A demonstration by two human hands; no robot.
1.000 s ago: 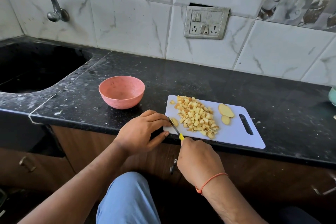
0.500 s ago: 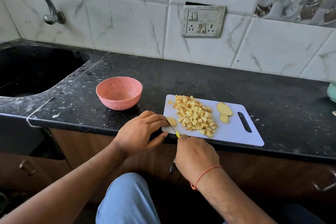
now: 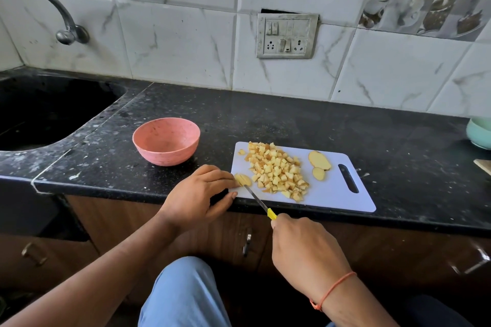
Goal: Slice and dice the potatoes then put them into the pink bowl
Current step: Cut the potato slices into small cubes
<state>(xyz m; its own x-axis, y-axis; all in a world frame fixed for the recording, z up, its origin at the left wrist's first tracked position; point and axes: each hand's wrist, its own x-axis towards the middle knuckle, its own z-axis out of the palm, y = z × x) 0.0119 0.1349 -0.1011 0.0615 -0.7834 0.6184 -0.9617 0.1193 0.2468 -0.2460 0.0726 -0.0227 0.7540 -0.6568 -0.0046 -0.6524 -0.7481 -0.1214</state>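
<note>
Since 0.5 s ago the knife has pulled back toward the person, w/ more blade showing between the slice and the right hand; everything else stays put.

Pink bowl sits upright on the black counter, just left of the white cutting board; nothing visible inside it. Diced potato pile covers the board's middle, no pieces in the bowl yet. Two potato slices lie flat btwn the pile & the board's handle slot.

Left hand has fingers curled down, tips pinning a small potato slice at the board's near-left corner; thumb rests along the counter edge. Right hand is wrapped tight round the yellow knife handle, only its front tip showing. Knife's long axis runs diagonally: handle near-right over the counter edge, tip pointing far-left, ending at the held slice. Board's long axis runs left-right, handle slot at the right end.

Teal bowl is at the far right edge, contents not visible.
</note>
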